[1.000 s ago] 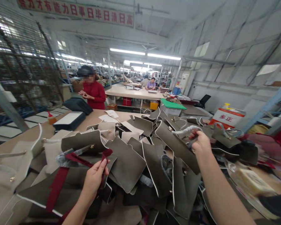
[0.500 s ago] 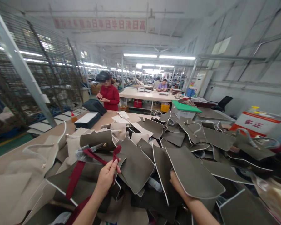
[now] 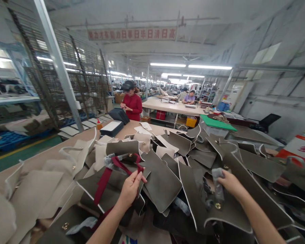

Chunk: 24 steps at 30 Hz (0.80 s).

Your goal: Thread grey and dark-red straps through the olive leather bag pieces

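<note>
Olive bag panels [image 3: 162,181] heaped (fingers [image 3: 139,176] pinch red strap [image 3: 104,186], plastic wrap [image 3: 218,183])

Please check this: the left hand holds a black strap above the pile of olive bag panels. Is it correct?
No: the strap in the left hand is dark red, not black, as the head view shows. It is above the pile of olive bag panels, as you say.

The bare left hand [image 3: 130,189] was raised in a pinch; the bare right hand [image 3: 230,185] stretched farther forward, curled downward.
</note>
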Tool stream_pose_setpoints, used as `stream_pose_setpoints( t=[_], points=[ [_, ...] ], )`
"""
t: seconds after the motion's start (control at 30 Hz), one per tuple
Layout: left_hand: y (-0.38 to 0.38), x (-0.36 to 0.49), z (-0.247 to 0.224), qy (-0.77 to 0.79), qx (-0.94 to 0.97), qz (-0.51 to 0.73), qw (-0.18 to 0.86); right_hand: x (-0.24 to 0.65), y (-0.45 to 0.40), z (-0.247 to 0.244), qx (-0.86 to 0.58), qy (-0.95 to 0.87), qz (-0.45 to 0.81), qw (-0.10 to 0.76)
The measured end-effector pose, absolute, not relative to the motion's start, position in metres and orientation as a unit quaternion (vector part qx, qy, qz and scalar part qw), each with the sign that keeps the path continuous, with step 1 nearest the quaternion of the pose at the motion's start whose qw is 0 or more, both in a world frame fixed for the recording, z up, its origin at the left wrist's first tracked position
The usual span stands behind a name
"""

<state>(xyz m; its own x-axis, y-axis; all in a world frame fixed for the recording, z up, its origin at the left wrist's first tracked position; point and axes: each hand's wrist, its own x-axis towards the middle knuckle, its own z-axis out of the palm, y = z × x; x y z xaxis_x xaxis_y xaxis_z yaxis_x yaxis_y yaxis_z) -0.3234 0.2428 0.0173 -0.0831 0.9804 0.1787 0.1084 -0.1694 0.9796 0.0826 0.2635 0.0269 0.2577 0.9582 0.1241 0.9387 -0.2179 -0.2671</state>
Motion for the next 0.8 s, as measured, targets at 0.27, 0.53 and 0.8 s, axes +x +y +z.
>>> stream_pose_setpoints(
  t=[0.27,0.53,0.8],
  points=[
    [0.248,-0.34,0.037,0.417,0.561,0.549,0.458,-0.05,0.307,0.121,-0.599,-0.726,-0.014,0.336],
    [0.262,-0.369,0.033,0.38,0.386,0.602,0.586,-0.245,0.275,0.111,-0.349,-0.915,0.11,0.171],
    [0.264,-0.382,0.023,0.361,0.327,0.557,0.673,-0.242,0.282,0.095,-0.372,-0.904,0.181,0.109]
  ],
)
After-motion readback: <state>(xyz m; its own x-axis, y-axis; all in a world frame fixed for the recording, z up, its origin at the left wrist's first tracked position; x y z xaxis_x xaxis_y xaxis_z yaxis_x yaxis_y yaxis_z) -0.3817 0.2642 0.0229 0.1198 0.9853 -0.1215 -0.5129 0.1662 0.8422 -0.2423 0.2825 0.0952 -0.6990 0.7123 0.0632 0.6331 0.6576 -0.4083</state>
